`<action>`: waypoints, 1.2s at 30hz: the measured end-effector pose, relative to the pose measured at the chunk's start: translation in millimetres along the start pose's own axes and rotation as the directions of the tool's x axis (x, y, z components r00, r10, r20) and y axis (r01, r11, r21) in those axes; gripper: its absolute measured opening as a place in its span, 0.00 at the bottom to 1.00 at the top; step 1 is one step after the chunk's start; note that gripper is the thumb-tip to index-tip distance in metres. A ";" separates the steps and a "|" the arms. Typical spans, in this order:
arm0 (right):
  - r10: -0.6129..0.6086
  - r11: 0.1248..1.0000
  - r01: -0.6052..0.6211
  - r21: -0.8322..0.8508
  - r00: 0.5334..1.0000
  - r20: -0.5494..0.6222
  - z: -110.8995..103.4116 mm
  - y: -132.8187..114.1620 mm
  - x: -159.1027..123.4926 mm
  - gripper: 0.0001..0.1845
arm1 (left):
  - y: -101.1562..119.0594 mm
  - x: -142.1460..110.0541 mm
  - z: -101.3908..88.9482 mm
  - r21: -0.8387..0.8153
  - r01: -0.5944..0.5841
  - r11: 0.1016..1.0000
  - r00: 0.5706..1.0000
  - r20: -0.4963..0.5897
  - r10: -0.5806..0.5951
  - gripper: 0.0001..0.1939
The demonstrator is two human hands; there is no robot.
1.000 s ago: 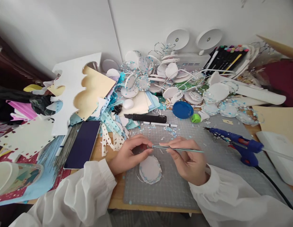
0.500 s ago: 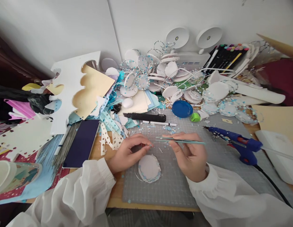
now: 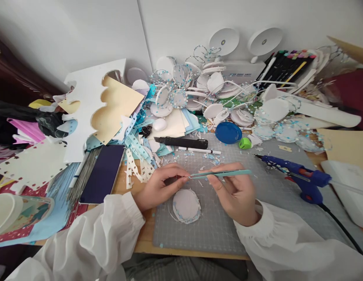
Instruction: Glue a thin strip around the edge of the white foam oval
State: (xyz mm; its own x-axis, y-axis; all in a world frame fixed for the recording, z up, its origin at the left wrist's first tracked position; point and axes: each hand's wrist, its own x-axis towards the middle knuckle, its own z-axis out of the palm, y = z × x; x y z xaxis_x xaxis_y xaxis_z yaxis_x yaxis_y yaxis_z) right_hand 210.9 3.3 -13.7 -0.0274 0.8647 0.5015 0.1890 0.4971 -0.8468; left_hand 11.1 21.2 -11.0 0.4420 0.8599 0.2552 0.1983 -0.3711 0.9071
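Note:
My right hand (image 3: 235, 193) grips pale teal tweezers (image 3: 225, 173), held level with their tips pointing left. Those tips meet the fingertips of my left hand (image 3: 166, 183), where thumb and forefinger are pinched together. Whatever sits in that pinch is too small to name. Just below lies a white foam disc (image 3: 186, 206) with light blue bits around its rim and a thin wire loop at its left side. It rests flat on the grey cutting mat (image 3: 210, 234), touched by neither hand.
A blue glue gun (image 3: 298, 171) lies on the right, its cord trailing forward. Beyond my hands are a black utility knife (image 3: 181, 142), a white pen (image 3: 199, 150), a blue lid (image 3: 228, 133) and a green tape piece (image 3: 245, 143). A dark phone (image 3: 103, 173) lies left.
The tweezers have moved left, and their tips have come together at my left fingertips. My left hand keeps its pinch. The whole view has shifted slightly.

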 end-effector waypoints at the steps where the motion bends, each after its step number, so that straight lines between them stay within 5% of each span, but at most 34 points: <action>1: -0.003 1.000 0.003 -0.001 1.000 0.001 0.3 -0.4 0.3 0.09 | 0.2 0.0 -0.1 0.000 0.000 1.000 1.000 0.002 0.000 0.08; 17: -0.015 0.999 0.014 0.034 1.000 0.028 -0.2 2.8 -1.4 0.11 | -0.4 1.3 0.1 0.016 0.021 1.000 1.000 0.020 -0.021 0.08; 25: 0.095 0.993 -0.094 0.071 0.995 -0.019 -0.2 -0.7 3.8 0.06 | -0.9 0.9 -0.2 0.009 0.013 1.000 1.000 0.024 -0.013 0.08; 36: 0.002 1.000 -0.003 0.015 1.000 0.020 0.9 3.8 -0.2 0.08 | 0.0 0.5 -0.1 0.032 0.030 0.999 0.999 0.028 -0.031 0.10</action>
State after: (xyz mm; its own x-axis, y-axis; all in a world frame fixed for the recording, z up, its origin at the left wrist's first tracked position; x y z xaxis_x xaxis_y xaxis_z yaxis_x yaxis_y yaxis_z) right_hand 210.8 5.1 -17.1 -0.0463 0.8672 0.4958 0.1739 0.4958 -0.8509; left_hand 11.2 21.7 -10.8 0.4601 0.8609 0.2172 0.2392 -0.3557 0.9035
